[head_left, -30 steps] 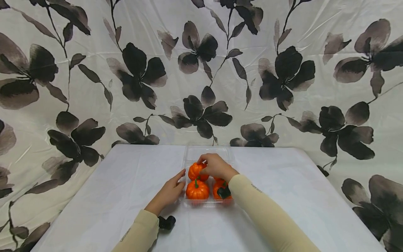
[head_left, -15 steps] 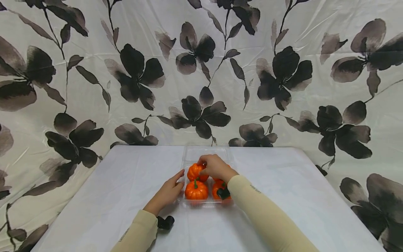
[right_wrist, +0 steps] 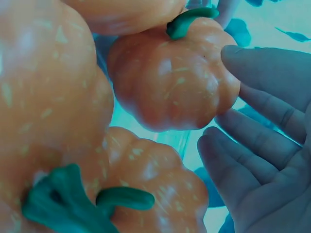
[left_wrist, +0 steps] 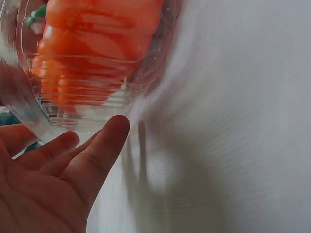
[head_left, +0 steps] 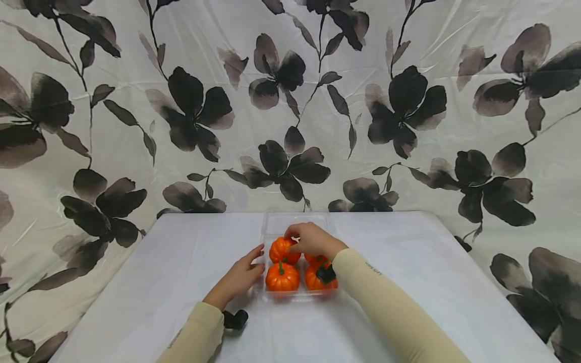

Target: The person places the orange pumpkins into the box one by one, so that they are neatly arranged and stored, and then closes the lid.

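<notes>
Several small orange pumpkins with green stems sit in a clear plastic box in the head view. My right hand reaches over the box and pinches the back-left pumpkin between thumb and fingers. In the right wrist view, its fingertips lie along the side of that pumpkin. My left hand lies at the left side of the box, its fingers extended against or very near the clear wall. The front-left pumpkin and front-right pumpkin stand upright; my right hand and wrist camera partly cover the right-hand ones.
The box's clear lid stands raised at the back, hinged open. A white cloth covers the table. Behind it hangs a floral curtain. A black wrist camera is on my left wrist.
The head view has shifted slightly. Both hands keep nearly the same places about the box, and the pumpkins stay where they were.
</notes>
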Tool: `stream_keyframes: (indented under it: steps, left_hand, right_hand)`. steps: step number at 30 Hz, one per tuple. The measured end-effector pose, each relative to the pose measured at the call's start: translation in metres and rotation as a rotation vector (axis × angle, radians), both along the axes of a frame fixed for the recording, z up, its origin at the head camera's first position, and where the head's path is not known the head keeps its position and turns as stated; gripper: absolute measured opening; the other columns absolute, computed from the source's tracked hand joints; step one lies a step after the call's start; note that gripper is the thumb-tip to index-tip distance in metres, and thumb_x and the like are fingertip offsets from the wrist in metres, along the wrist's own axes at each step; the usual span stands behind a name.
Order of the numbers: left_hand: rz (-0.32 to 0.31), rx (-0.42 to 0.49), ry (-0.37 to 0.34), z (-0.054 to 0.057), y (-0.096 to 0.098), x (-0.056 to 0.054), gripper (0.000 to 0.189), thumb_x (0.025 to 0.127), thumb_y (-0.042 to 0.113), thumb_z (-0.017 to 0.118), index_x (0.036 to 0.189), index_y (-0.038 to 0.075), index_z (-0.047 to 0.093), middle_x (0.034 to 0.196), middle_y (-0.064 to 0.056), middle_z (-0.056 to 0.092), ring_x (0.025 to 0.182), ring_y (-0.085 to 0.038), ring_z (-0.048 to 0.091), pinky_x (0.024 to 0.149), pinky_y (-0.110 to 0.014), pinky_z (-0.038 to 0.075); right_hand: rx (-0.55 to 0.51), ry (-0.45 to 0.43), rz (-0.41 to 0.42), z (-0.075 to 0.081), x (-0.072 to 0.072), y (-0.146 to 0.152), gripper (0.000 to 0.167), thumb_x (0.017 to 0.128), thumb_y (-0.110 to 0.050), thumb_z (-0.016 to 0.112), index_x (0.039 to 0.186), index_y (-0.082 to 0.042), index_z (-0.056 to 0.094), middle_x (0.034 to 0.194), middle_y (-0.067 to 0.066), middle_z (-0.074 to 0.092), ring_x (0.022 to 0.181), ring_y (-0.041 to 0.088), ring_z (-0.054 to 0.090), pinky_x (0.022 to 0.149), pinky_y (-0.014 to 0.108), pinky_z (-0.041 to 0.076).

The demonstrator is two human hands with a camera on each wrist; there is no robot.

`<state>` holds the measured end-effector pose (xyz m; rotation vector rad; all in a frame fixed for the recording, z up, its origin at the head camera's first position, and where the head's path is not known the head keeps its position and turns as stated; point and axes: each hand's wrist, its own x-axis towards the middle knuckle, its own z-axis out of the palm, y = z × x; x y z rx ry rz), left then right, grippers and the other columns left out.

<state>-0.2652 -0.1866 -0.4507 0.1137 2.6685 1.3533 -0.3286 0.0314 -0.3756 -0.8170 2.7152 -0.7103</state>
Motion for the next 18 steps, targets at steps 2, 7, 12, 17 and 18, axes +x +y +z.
stream_keyframes:
  steps: [2, 7, 12, 17, 18]
  left_hand:
    - [0.003, 0.002, -0.011, 0.002, -0.001, -0.001, 0.063, 0.096, 0.027, 0.053, 0.154, 0.025, 0.028, 0.152, -0.008, 0.042, 0.127, -0.031, 0.054, 0.101, -0.051, 0.048]
    - [-0.004, -0.006, 0.005, 0.005, -0.003, -0.006, 0.063, 0.096, 0.026, 0.053, 0.154, 0.021, 0.028, 0.151, -0.011, 0.043, 0.121, -0.029, 0.059, 0.096, -0.045, 0.052]
    - [-0.011, -0.030, 0.038, 0.010, -0.007, -0.014, 0.062, 0.097, 0.024, 0.053, 0.154, 0.016, 0.028, 0.149, -0.016, 0.043, 0.119, -0.030, 0.061, 0.092, -0.042, 0.055]
    - [-0.014, -0.075, 0.037, 0.015, -0.010, -0.024, 0.062, 0.098, 0.026, 0.051, 0.154, 0.015, 0.027, 0.150, -0.018, 0.043, 0.121, -0.032, 0.059, 0.092, -0.041, 0.055]
    - [-0.015, -0.077, 0.038, 0.016, -0.011, -0.027, 0.062, 0.099, 0.026, 0.051, 0.154, 0.014, 0.027, 0.150, -0.019, 0.042, 0.121, -0.032, 0.059, 0.092, -0.041, 0.055]
  right_hand:
    - [-0.001, 0.000, 0.008, 0.001, 0.000, 0.001, 0.030, 0.087, -0.022, 0.071, 0.117, -0.020, 0.065, 0.125, 0.002, 0.065, 0.120, 0.027, 0.057, 0.105, 0.042, 0.046]
    - [-0.021, 0.033, 0.040, 0.006, 0.000, 0.007, 0.031, 0.090, -0.025, 0.068, 0.119, -0.020, 0.064, 0.130, 0.005, 0.063, 0.123, 0.028, 0.055, 0.106, 0.044, 0.045]
    - [-0.031, 0.068, 0.029, 0.011, -0.003, 0.018, 0.031, 0.091, -0.028, 0.066, 0.120, -0.019, 0.064, 0.130, 0.008, 0.063, 0.122, 0.029, 0.057, 0.105, 0.045, 0.046]
    - [-0.046, 0.109, -0.034, 0.013, -0.008, 0.032, 0.029, 0.091, -0.029, 0.066, 0.118, -0.021, 0.065, 0.126, 0.003, 0.065, 0.118, 0.023, 0.059, 0.103, 0.042, 0.048]
    - [-0.050, 0.116, -0.047, 0.013, -0.009, 0.034, 0.029, 0.091, -0.029, 0.066, 0.118, -0.021, 0.065, 0.125, 0.003, 0.065, 0.117, 0.023, 0.059, 0.103, 0.042, 0.048]
